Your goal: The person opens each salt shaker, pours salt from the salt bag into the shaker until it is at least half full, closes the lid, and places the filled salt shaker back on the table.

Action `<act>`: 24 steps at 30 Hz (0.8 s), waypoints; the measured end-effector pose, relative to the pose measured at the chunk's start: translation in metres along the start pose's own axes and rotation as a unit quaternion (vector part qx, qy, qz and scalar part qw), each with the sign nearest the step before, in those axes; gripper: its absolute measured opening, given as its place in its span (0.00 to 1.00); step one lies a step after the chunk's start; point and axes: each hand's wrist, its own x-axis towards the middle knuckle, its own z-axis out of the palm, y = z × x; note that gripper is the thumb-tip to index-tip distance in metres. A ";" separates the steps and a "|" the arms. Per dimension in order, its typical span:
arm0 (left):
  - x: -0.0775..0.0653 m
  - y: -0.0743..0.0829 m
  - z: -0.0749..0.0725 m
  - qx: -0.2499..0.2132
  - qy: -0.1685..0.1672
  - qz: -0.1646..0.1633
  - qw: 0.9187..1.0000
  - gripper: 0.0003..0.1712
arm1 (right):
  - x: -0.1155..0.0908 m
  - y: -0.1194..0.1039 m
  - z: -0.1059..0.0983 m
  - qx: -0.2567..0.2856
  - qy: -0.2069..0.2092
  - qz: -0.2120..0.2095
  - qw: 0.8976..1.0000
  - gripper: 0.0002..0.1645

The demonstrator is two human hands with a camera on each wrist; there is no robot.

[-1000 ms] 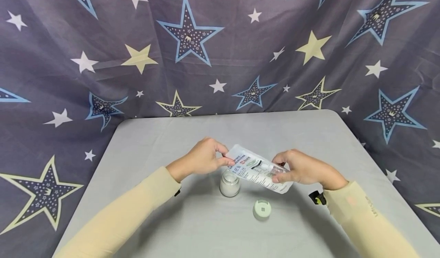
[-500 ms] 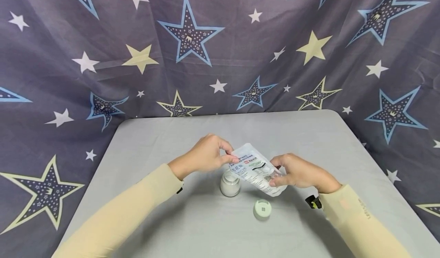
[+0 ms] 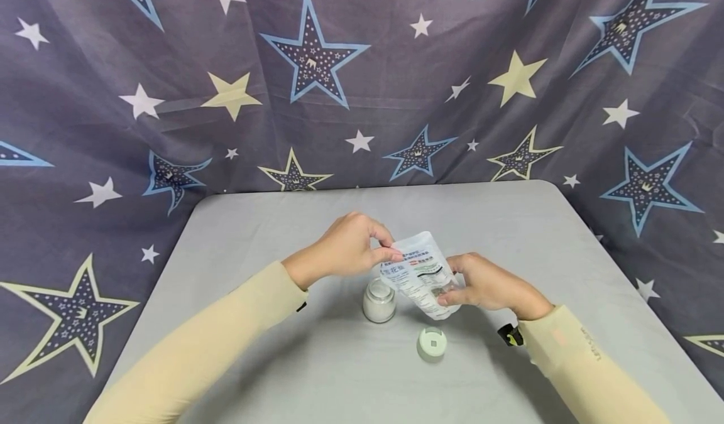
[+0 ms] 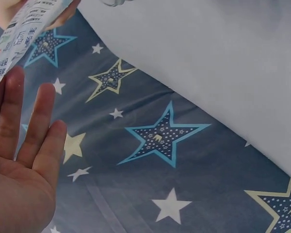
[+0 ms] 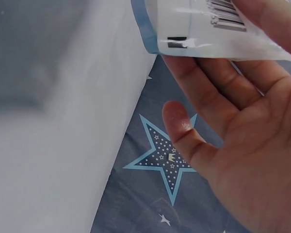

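Observation:
A white printed bag of salt (image 3: 418,276) is held up between the two hands, above the table. My left hand (image 3: 346,248) pinches its upper left edge between thumb and finger. On the lower right side, my right hand (image 3: 491,286) grips the bag with thumb in front and fingers behind. Just below the bag's left edge stands an uncovered glass jar (image 3: 379,304) with white contents. A pale green round lid (image 3: 432,343) lies in front of it. The left wrist view shows the other fingers of the left hand (image 4: 26,174) extended; the right wrist view shows a barcode on the bag (image 5: 203,31).
A grey-white table (image 3: 271,235) lies under the hands. Behind and beside it hangs a dark curtain (image 3: 351,47) printed with stars. Black straps (image 3: 511,335) show at the right cuff.
The bag has turned more upright, its top moving right and its lower end moving left. The left hand has shifted right and up, the right hand slightly left. Jar and lid stay put.

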 end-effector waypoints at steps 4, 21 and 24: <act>0.004 0.004 -0.001 0.007 0.005 0.012 1.000 0.06 | 0.001 0.001 0.002 0.005 0.005 -0.007 1.000 0.26; 0.021 0.025 -0.006 0.062 -0.012 0.026 0.998 0.07 | 0.002 0.001 0.012 0.029 0.044 0.010 0.999 0.30; 0.023 0.029 -0.007 0.074 -0.016 0.028 0.997 0.07 | 0.002 0.001 0.014 0.029 0.052 0.012 0.998 0.33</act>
